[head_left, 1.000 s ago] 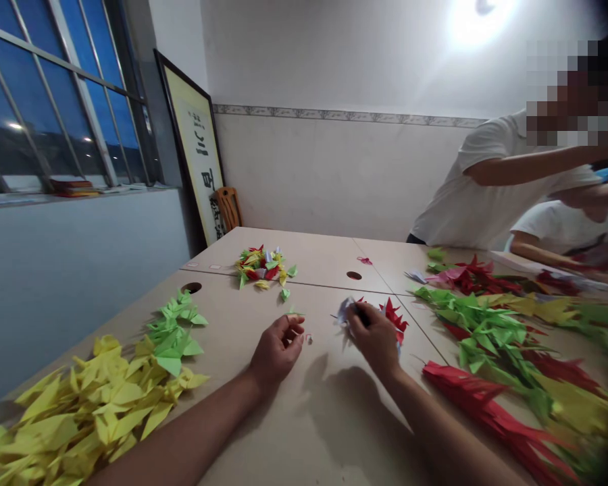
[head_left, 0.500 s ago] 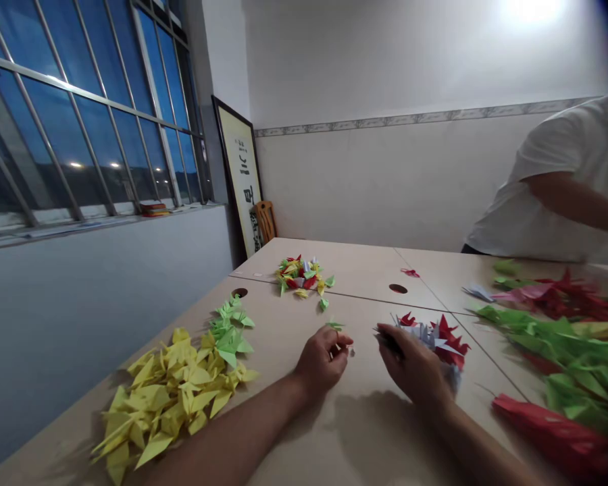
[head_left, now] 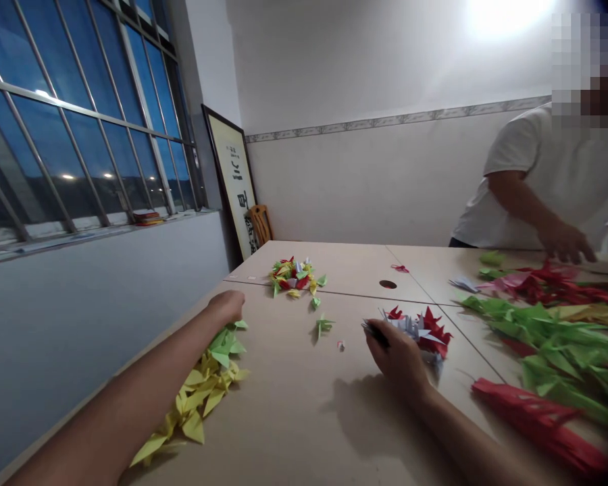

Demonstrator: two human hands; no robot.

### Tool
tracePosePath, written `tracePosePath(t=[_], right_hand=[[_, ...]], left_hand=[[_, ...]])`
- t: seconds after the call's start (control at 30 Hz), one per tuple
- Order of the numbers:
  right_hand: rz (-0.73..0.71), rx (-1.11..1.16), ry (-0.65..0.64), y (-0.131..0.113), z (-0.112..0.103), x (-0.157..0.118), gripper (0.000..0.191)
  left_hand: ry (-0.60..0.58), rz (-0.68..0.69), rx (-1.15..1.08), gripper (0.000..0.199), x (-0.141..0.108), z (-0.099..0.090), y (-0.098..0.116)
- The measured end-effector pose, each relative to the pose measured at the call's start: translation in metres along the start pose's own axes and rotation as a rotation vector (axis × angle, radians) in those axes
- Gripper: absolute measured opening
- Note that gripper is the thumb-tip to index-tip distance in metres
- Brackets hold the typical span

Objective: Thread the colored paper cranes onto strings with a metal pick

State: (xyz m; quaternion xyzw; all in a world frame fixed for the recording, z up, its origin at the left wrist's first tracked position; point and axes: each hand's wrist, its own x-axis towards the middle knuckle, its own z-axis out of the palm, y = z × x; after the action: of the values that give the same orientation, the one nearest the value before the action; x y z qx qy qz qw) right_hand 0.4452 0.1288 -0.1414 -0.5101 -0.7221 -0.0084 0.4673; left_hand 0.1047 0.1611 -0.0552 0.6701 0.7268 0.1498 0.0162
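Observation:
My left hand [head_left: 227,307] is at the far end of the green folded paper cranes [head_left: 227,345]; its fingers are hidden behind the hand, so what they touch cannot be seen. Under my left forearm lies a pile of yellow paper cranes [head_left: 197,405]. My right hand [head_left: 396,354] is closed on a small black tool [head_left: 377,335] with a thin grey tip; its exact kind is unclear. Red and white paper cranes [head_left: 433,332] lie bunched just beyond that hand. Between the hands, a single green crane [head_left: 323,326] sits on the table near a tiny pale scrap [head_left: 341,346].
A mixed-colour heap of cranes [head_left: 294,275] lies farther back on the table [head_left: 284,418]. Green cranes [head_left: 562,351] and a red bundle [head_left: 532,418] spread along the right. Another person's hand [head_left: 566,241] reaches over red paper [head_left: 547,282]. Cable holes [head_left: 388,284] pierce the tabletop.
My left hand has moved left and away from the middle to the green cranes, leaving a green crane on the table. My right hand keeps its hold. The other person's hand has come into view.

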Motion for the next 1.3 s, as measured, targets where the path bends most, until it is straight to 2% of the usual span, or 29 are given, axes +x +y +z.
tracePosePath(t=[0.1,0.2,0.3,0.37,0.43,0.5,0.53,0.6,0.67,0.73,0.87,1.3], right_hand=[[0.017,0.017,-0.026,0.0,0.0,0.0,0.023],[0.033,0.049,-0.058,-0.002,0.001,0.001,0.023],[0.055,0.098,-0.086,-0.009,0.002,0.001,0.029],[0.069,0.136,-0.109,-0.015,0.003,0.001,0.034],[0.076,0.175,-0.134,-0.021,0.004,0.0,0.037],[0.075,0.209,-0.157,-0.025,0.005,-0.001,0.036],[0.071,0.223,-0.169,-0.026,0.006,-0.002,0.035],[0.065,0.247,-0.196,-0.028,0.007,-0.003,0.034],[0.064,0.264,-0.23,-0.03,0.009,-0.004,0.032],[0.058,0.28,-0.272,-0.031,0.01,-0.005,0.029],[0.04,0.304,-0.337,-0.034,0.011,-0.005,0.024],[0.08,0.297,-0.376,-0.031,0.01,-0.004,0.026]], left_hand=[[-0.027,-0.04,0.018,0.011,0.0,0.007,-0.014],[-0.003,-0.036,-0.019,0.007,0.006,-0.003,-0.01],[0.062,0.032,-0.1,0.013,0.009,-0.018,0.017],[0.107,0.108,-0.184,0.02,0.004,-0.016,0.047],[0.107,0.185,-0.365,0.026,-0.011,0.002,0.08],[-0.004,0.189,-0.939,0.03,-0.03,0.033,0.105],[-0.052,0.134,-1.142,0.029,-0.039,0.05,0.114],[-0.132,0.033,-1.401,0.027,-0.053,0.079,0.122],[-0.182,-0.043,-1.524,0.027,-0.06,0.095,0.122],[-0.224,-0.075,-1.584,0.027,-0.062,0.099,0.119],[-0.305,-0.054,-1.617,0.028,-0.06,0.094,0.119],[-0.343,0.0,-1.577,0.027,-0.059,0.095,0.123]])
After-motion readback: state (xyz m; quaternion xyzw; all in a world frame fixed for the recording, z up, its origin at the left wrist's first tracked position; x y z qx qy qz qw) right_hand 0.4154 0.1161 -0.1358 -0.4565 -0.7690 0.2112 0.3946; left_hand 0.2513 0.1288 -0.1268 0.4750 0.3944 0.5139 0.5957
